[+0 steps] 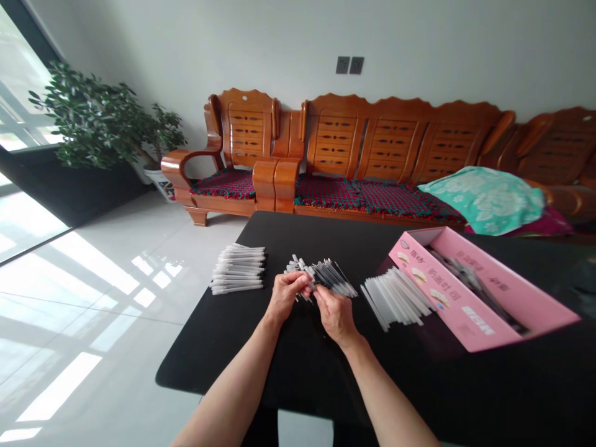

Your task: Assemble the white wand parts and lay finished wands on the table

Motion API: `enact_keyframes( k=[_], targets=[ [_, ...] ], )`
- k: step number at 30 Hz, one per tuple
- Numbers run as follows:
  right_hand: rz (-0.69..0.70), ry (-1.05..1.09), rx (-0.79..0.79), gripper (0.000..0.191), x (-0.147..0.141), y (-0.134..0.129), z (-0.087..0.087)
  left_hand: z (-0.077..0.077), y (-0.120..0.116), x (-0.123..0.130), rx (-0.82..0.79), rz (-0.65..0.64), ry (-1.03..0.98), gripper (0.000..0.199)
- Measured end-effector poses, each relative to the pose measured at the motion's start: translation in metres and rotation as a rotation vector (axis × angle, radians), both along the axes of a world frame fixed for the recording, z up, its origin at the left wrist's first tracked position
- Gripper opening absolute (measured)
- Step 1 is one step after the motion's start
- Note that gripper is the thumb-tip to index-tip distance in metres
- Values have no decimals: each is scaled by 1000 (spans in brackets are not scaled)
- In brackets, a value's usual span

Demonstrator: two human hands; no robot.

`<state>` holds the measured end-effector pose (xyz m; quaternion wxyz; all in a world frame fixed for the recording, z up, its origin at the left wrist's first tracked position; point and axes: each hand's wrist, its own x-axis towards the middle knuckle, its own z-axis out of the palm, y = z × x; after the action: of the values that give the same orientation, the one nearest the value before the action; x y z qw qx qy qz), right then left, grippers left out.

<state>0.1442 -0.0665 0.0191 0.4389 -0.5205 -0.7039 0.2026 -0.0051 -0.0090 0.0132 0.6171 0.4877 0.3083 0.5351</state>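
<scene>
My left hand (285, 295) and my right hand (336, 313) meet over the middle of the black table (298, 372), fingertips pinched close together. Between them is a small whitish pen part (311, 284), mostly covered by the fingers. Just behind the hands lies a small heap of white pen caps (296, 263). Dark-cored pen refills (333, 277) are bunched right behind my right hand. To the left, white pens (239, 268) with dark tips lie in a stacked row. Frosted empty pen barrels (397, 297) are spread on the right.
An open pink cardboard box (454, 298) with dark pieces inside stands on the table's right side. Behind the table runs a wooden bench (335, 139) with woven seat pads and a turquoise cloth (488, 197). A potted plant (107, 124) stands at the left.
</scene>
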Motion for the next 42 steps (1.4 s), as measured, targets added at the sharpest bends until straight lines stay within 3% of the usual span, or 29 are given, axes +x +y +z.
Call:
enact_keyframes(
  k=[5,7,9,11,13,16,18,21,24,27,30,34,37,42],
  targets=[
    [367,523,-577,46,11,-2,5,1,1,-6,-27,-172,26,34],
    [472,630,-705,49,16,-3,7,1,-1,-5,-47,-221,6,36],
    [495,647,-729,47,17,-3,7,1,-2,-3,-51,-224,-1,36],
    [414,559,-609,44,15,-2,7,1,-3,1,-32,-172,8,34],
    [252,340,-360,40,12,-1,4,1,0,2,-5,-88,28,32],
    [4,-88,9,33,10,-2,-2,0,8,-2,-4,152,-5,31],
    [-119,-265,158,29,13,-2,-8,-1,14,-7,-24,321,-70,31],
    [-226,-308,280,30,18,0,-14,0,16,-11,7,300,9,33],
    [-288,-290,305,35,22,4,-15,-1,10,-9,113,284,194,37],
    [-452,-288,275,35,35,8,-15,-4,7,-9,232,423,402,35],
    [-690,-305,279,34,64,9,-16,-9,9,-11,303,549,564,23],
    [-890,-419,322,28,104,5,-19,-15,13,-13,377,561,740,10],
    [-932,-516,282,24,117,2,-21,-17,14,-13,411,555,803,11],
    [-882,-559,260,23,114,2,-24,-21,14,-13,443,543,822,17]
  ],
)
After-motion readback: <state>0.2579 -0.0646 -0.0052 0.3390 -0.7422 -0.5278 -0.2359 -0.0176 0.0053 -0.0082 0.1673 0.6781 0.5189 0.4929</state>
